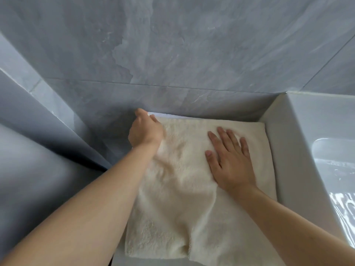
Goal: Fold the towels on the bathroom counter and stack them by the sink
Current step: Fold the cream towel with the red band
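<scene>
The left hand (145, 129) is curling its fingers around the far left corner of the cream towel (184, 189), probably squaring that edge against the grey tiled wall (172, 54). The right hand (229, 159) is lying flat, fingers straight and spread, pressing the towel down so it stays put. The towel is sitting on the counter just beside the white sink (307, 131).

Left grip (145, 129) curled, right grip (229, 158) flat
</scene>
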A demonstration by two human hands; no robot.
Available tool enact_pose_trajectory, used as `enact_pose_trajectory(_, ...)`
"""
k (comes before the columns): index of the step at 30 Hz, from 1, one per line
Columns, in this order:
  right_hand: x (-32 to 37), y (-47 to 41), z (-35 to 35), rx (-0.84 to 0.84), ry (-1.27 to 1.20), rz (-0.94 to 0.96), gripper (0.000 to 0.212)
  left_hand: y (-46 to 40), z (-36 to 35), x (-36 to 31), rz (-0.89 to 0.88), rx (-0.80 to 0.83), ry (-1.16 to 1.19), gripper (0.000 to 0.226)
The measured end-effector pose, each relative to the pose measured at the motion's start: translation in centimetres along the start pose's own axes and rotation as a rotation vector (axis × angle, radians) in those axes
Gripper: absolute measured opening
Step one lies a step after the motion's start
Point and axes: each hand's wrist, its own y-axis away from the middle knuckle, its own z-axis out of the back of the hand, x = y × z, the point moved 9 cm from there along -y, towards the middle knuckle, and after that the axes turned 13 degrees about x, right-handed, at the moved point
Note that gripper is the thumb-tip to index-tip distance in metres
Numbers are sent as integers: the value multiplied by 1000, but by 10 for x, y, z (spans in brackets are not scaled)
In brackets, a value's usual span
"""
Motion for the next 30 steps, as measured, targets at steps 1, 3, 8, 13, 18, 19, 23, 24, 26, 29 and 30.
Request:
enact_pose_trajectory(1,0,0,1,-5,2,3,62,-5,6,-1,5,14,28,22)
enact_pose_trajectory(3,1,0,2,-20,-6,5,62,-9,15,-6,-28,37,56,23)
enact_pose_trajectory(8,0,-1,1,6,3,-3,63,14,17,11,14,278,225,40)
enact_pose_trajectory(13,1,-2,1,22,-1,-1,60,106,15,75,104,510,333,34)
enact_pose_trajectory(18,1,-2,1,7,-9,4,59,163,-1,101,244,624,268,50)
enact_pose_trajectory(19,1,-2,1,2,-11,5,59,165,-1,98,180,561,178,47)
enact_pose_trajectory(23,0,-3,1,-32,-12,10,59,179,12,75,-209,140,-318,39)
enact_pose_trajectory(24,0,-3,1,-38,-10,13,59,182,12,74,-262,87,-333,38)
enact_pose_trajectory(26,0,-2,4,-45,-42,29,60,181,11,76,-305,40,-330,37)
enact_pose_trajectory(29,0,11,15,-89,-152,15,60,183,12,76,-327,-24,-356,37)
enact_pose_trajectory(30,-2,24,22,-147,-198,-25,59,182,11,76,-319,-23,-349,37)
